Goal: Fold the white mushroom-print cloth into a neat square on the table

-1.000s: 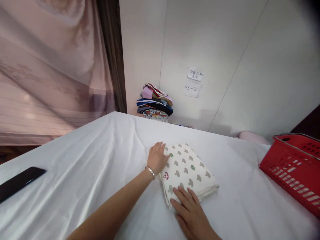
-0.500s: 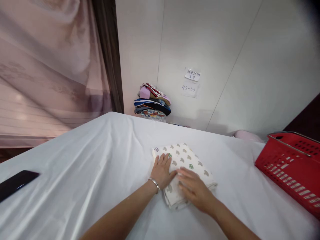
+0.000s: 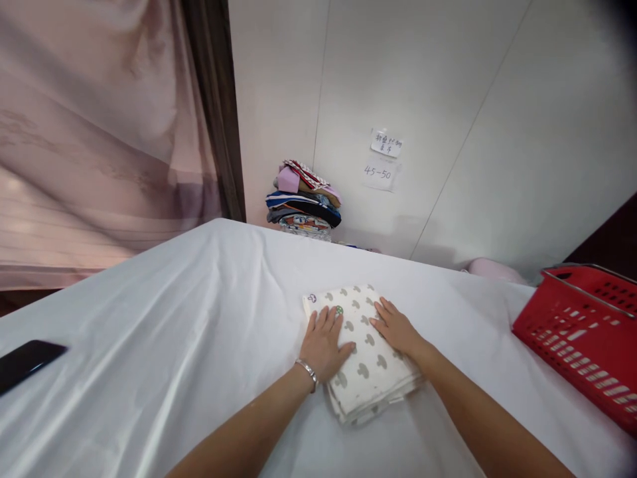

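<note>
A folded white cloth (image 3: 365,358) printed with grey mushrooms and a green one lies on the white-covered table (image 3: 239,292). My left hand (image 3: 323,345), with a silver bracelet at the wrist, rests flat on the cloth's left side, fingers spread. Across from it, my right hand (image 3: 398,326) lies on the cloth's upper right edge with its fingers stretched out. Neither hand grips the fabric. Several folded layers show along the cloth's near edge.
On the right stands a red plastic basket (image 3: 572,325) with a metal handle. A black phone (image 3: 30,362) lies at the left. Beyond the far edge is a stack of folded clothes (image 3: 304,202) by the wall, near paper notes (image 3: 381,174). A pink curtain (image 3: 99,146) hangs at left.
My right hand has slid from the middle of the cloth to its upper right edge. The cloth's right side now looks squarer and flatter. My left hand has stayed in place.
</note>
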`<state>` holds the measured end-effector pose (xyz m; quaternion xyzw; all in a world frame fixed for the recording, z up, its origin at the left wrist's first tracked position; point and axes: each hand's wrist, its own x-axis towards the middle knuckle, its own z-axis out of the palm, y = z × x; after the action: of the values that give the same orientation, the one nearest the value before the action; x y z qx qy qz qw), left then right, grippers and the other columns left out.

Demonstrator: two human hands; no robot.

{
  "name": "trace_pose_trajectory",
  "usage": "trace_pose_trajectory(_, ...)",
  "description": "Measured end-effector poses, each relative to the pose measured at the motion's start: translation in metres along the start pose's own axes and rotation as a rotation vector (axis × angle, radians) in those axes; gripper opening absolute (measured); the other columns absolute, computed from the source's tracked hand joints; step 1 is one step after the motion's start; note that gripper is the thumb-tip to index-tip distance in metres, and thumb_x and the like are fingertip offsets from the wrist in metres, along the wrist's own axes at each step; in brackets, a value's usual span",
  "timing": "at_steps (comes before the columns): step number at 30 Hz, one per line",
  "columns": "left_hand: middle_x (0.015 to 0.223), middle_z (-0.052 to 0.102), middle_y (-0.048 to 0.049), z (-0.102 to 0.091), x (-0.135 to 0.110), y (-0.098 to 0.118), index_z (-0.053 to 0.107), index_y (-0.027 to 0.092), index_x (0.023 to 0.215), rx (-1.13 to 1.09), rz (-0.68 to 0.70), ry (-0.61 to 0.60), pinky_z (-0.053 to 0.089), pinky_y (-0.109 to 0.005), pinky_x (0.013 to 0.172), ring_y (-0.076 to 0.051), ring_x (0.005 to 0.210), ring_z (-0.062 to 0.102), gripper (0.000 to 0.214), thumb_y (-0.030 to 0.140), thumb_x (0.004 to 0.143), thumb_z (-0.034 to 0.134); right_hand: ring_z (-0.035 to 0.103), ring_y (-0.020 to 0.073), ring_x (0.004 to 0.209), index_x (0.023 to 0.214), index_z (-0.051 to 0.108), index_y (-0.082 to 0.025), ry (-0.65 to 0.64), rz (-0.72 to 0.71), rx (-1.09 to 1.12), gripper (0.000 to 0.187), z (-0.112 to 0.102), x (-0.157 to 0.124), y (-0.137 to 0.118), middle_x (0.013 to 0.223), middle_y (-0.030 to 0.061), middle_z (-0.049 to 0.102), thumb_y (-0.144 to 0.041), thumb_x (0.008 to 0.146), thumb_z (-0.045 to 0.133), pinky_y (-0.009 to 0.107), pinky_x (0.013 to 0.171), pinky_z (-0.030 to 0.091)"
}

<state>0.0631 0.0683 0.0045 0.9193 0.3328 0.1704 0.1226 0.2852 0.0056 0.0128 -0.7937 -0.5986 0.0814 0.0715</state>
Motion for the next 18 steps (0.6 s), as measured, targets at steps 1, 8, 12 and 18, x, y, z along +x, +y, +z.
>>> trace_pose_trajectory(1,0.143,0.03,-0.0077,0.0,0.0,0.0,0.04,0.018,0.133,0.0,0.002,0.004,0.009,-0.048,0.111,-0.027,0.134,0.017,0.061,0.053,0.082,0.04,0.013,0.0256,0.135,0.138,0.028,-0.022,-0.006,0.006,-0.011,0.061,-0.005,0.004,-0.004,0.148,0.0059,0.016,-0.055,0.087,0.026,0.045,0.105,0.02)
trace_pose_trajectory(8,0.143,0.03,-0.0077,0.002,-0.001,-0.002,0.039,0.017,0.133,0.03,0.019,0.013,0.009,-0.047,0.111,-0.027,0.134,0.017,0.062,0.053,0.083,0.039,0.006,0.0233,0.136,0.141,0.019,-0.019,0.005,-0.066,-0.001,0.065,-0.01,0.046,-0.019,0.149,0.0037,0.009,-0.055,0.087,0.025,0.04,0.107,0.013)
trace_pose_trajectory(12,0.143,0.031,-0.0072,0.002,0.0,-0.001,0.039,0.018,0.133,0.021,0.03,0.01,0.009,-0.048,0.11,-0.026,0.134,0.018,0.06,0.052,0.083,0.039,0.005,0.0211,0.136,0.142,0.018,-0.018,-0.024,-0.027,0.078,0.07,0.002,0.056,-0.01,0.15,0.0003,0.006,-0.061,0.085,0.024,0.033,0.108,0.015)
trace_pose_trajectory(18,0.142,0.033,-0.0069,0.003,0.001,-0.003,0.04,0.02,0.131,0.012,0.027,0.026,0.009,-0.048,0.11,-0.026,0.134,0.019,0.059,0.052,0.082,0.041,0.004,0.0199,0.136,0.141,0.021,-0.019,-0.051,-0.013,0.139,0.069,-0.001,0.046,-0.003,0.15,-0.0005,0.005,-0.061,0.086,0.023,0.032,0.11,0.01)
